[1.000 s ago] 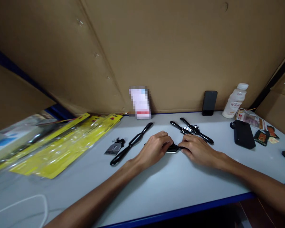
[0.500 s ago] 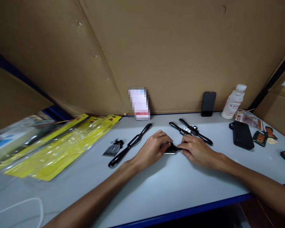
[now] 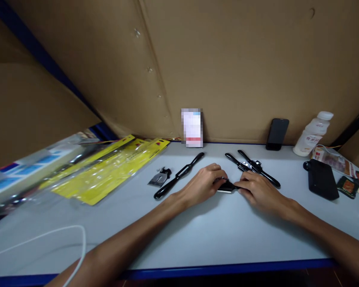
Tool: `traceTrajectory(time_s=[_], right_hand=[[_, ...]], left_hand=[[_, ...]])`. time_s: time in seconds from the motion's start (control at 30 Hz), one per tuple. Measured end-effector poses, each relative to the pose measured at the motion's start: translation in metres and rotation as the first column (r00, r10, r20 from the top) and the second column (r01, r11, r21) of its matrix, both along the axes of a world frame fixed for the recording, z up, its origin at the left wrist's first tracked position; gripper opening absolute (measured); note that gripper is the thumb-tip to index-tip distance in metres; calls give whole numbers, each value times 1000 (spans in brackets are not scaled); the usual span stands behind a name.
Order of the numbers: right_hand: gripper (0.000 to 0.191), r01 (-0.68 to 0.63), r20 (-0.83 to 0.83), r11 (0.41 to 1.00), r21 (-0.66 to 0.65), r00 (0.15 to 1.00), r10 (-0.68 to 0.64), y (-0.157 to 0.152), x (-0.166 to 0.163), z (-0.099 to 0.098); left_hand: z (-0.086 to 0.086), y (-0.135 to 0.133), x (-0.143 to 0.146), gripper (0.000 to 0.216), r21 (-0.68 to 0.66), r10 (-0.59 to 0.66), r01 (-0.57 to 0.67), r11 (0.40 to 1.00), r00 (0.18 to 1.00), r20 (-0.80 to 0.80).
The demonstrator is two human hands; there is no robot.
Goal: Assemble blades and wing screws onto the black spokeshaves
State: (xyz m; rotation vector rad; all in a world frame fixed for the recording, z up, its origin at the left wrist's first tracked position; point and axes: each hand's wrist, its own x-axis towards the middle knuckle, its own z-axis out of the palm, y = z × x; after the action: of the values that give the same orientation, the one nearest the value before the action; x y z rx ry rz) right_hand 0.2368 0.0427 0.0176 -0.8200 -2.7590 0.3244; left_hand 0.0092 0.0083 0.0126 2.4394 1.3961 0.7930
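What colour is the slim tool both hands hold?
The slim tool is black with a pale edge (head view).

We take this for a small workshop bay: brown cardboard panels [image 3: 236,71] wall in the plain grey table [image 3: 227,239] behind its blue-trimmed back edge. Black hand tools [image 3: 166,189] and a loose blade [image 3: 159,179] lie around its middle, and yellow packaging cards [image 3: 92,195] with clear plastic crowd its left edge. Towards the back right corner we see a drink bottle [image 3: 312,135] and small food packets [image 3: 347,186].
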Motion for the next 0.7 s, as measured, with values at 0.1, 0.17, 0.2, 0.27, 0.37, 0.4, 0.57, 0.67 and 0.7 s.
traceTrajectory(time_s=[0.1,0.17,0.2,0.27,0.37,0.4,0.57,0.67,0.7], right_hand=[[24,-6,3,1000,12,1000,6,0,0,-1],[25,-13,-12,1000,24,1000,13,1,-1,-3],[25,-14,-20,999,30,1000,15,2,-1,-4],[26,-16,-33,999,38,999,17,2,-1,-6],[27,-14,-33,999,37,999,15,3,0,-7],[27,-15,-33,999,32,999,16,3,0,-7],[26,-18,-35,1000,24,999,19,2,0,-5],[26,-11,-15,999,35,1000,11,1,0,-4],[25,-8,-10,999,37,1000,9,1,-1,-4]], left_hand=[[1,-1,4,21,2,-14,14,1000,1000,-11],[0,-1,9,26,-6,2,-2,1000,1000,-12],[-1,-1,11,28,-19,24,-25,1000,1000,-7],[-1,0,15,29,-52,77,-76,996,997,5],[2,1,13,23,-88,80,-78,993,997,19],[5,1,11,24,-98,55,-53,994,998,23],[15,2,-5,29,-132,-64,66,989,998,18],[12,3,-4,18,-96,-49,48,994,999,-4],[9,3,-3,14,-72,-35,34,997,999,-10]])
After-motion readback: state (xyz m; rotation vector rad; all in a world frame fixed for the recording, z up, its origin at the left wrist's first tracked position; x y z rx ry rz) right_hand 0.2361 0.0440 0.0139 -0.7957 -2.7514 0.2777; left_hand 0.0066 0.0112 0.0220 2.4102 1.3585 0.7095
